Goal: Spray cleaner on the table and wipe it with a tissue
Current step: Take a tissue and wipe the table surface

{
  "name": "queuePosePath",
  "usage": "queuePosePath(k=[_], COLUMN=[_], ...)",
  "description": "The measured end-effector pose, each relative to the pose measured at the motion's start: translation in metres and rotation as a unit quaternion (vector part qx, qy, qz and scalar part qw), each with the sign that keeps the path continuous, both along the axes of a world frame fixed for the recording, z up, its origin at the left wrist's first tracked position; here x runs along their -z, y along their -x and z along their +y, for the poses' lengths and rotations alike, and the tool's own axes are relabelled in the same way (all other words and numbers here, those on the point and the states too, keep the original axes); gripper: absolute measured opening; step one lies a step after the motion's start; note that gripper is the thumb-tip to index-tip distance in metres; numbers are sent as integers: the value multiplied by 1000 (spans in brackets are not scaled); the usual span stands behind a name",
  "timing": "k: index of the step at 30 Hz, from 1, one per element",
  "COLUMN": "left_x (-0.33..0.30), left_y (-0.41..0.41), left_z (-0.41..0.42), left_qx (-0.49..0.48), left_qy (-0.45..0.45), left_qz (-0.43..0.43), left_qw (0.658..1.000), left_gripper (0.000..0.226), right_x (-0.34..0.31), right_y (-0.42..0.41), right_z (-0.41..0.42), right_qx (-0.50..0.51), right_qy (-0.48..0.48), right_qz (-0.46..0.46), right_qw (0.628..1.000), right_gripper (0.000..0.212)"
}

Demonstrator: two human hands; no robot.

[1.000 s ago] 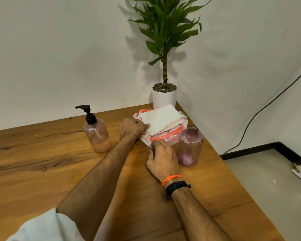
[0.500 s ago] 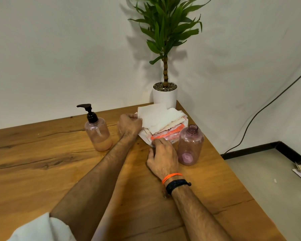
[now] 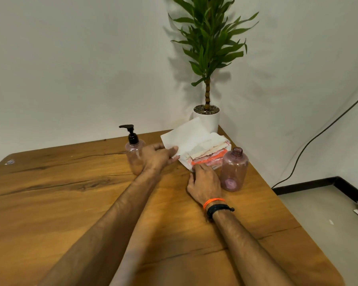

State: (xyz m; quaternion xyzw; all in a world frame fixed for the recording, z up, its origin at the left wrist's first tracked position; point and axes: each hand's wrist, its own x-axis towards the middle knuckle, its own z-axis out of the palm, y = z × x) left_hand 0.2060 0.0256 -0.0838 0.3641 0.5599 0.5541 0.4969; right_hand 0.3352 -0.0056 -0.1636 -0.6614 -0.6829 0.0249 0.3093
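Wooden table (image 3: pixel 50 203) with dark grain cracks fills the lower view, its far right corner against a white wall. Toward the left of the group of things stands a pump bottle (image 3: pixel 133 153), clear pinkish plastic with a black pump head and a pale liquid low inside; its right side is partly hidden behind the left hand (image 3: pixel 156 158). That hand reaches over the table and pinches the near corner of a white tissue (image 3: pixel 186 135) between thumb and curled fingers, the sheet lifted and tilted up toward the wall. Under and just right of the sheet lies a tissue pack (image 3: pixel 209 155), a stack of pale sheets in an orange-and-white plastic wrapper, flat on the table. The right hand (image 3: pixel 205 183) rests palm down, fingers together, fingertips pressing the near edge of the wrapper; its wrist wears an orange band and a black band. Just right of this hand, nearly touching, stands an open bottle (image 3: pixel 234 170), pinkish, without a cap. Behind the pack, at the corner, a potted plant (image 3: pixel 207 118) in a white pot stands.
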Motion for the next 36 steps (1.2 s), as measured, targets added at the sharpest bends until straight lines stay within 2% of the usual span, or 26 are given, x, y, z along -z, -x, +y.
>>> queuePosePath(k=[3,6,8,9,12,13,15,18,20,23,27,31,36], left_x=[0,4,6,8,12,13,17,19,19,16,11,12,18], left_y=[16,34,49,55,74,79,90,109,122,145,163,165,172], left_z=[-29,-56,-73,-80,-101,-108,-118,-131,-135,-138,-140,-141,-138], left_qx=[-5,-16,-34,-46,-77,-83,-78,-49,-35,-51,-18,-17,-21], left_qy=[21,33,37,38,45,50,60,76,88,67,46,53,64], left_qz=[-47,-95,-135,-150,-184,-190,-190,-187,-153,-61,-15,-8,-23], left_qw=[999,995,990,987,979,977,977,978,984,995,999,998,997], left_gripper=[16,18,21,23,32,34,38,43,45,37,26,26,29], right_x=[-9,-21,-31,-37,-56,-59,-61,-61,-61,-60,-64,-64,-59], right_y=[2,14,29,37,64,73,89,111,117,120,121,130,143], right_z=[-6,-21,-35,-43,-66,-70,-72,-74,-72,-71,-72,-70,-68], right_qx=[0,-20,-55,-83,-162,-164,-138,-83,-82,-115,-174,-179,-182], right_qy=[37,39,55,74,160,182,202,198,200,227,258,269,285], right_qz=[46,165,273,343,550,580,610,602,579,524,461,476,476], right_qw=[998,985,959,933,803,777,754,769,786,813,831,818,812], right_gripper=[28,47,48,43,18,16,17,5,2,14,18,11,17])
